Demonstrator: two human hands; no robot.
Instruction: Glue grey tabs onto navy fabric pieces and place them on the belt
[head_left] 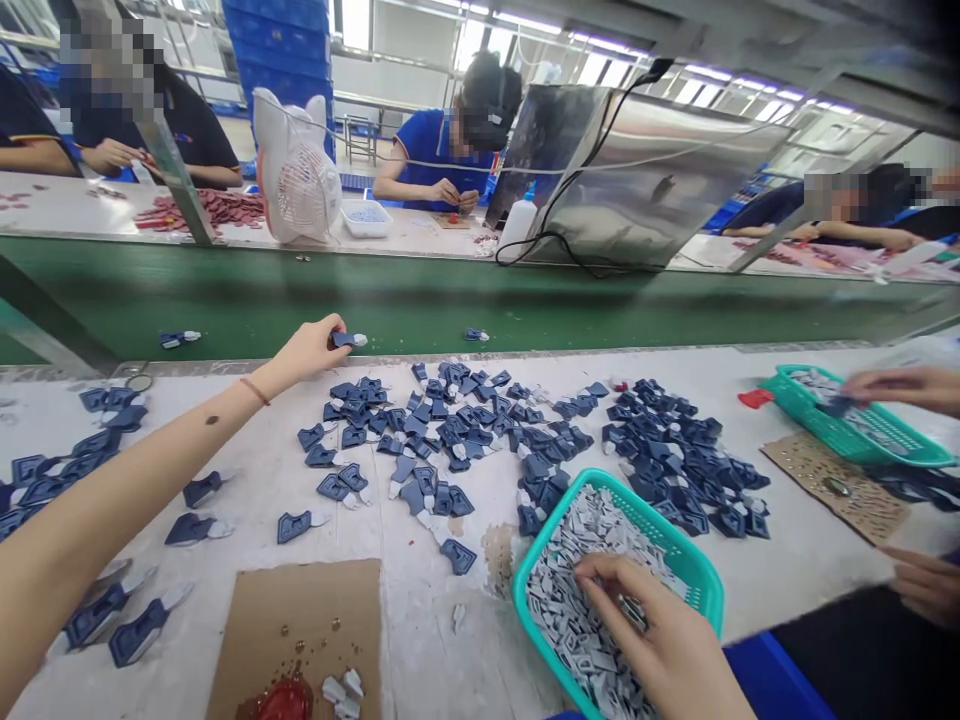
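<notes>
My left hand (324,342) is stretched out to the far edge of the table, its fingers closed on a dark blue plastic piece (343,341) with a whitish tip. Inside a teal basket (521,590) of small grey plastic parts (585,540), my right hand (637,610) reaches down with thumb and fingers curled together. Whatever its fingertips hold, if anything, is hidden among the parts. Many dark blue pieces (465,410) with pale tips lie spread between my hands, with a denser heap (660,450) beyond the basket.
A green conveyor belt (405,290) runs behind the table, carrying a few blue pieces. Cardboard (300,600) with a red blob (285,700) lies at the front. At right, a co-worker's hand (900,385) is over another teal basket (825,425). More people sit across the belt.
</notes>
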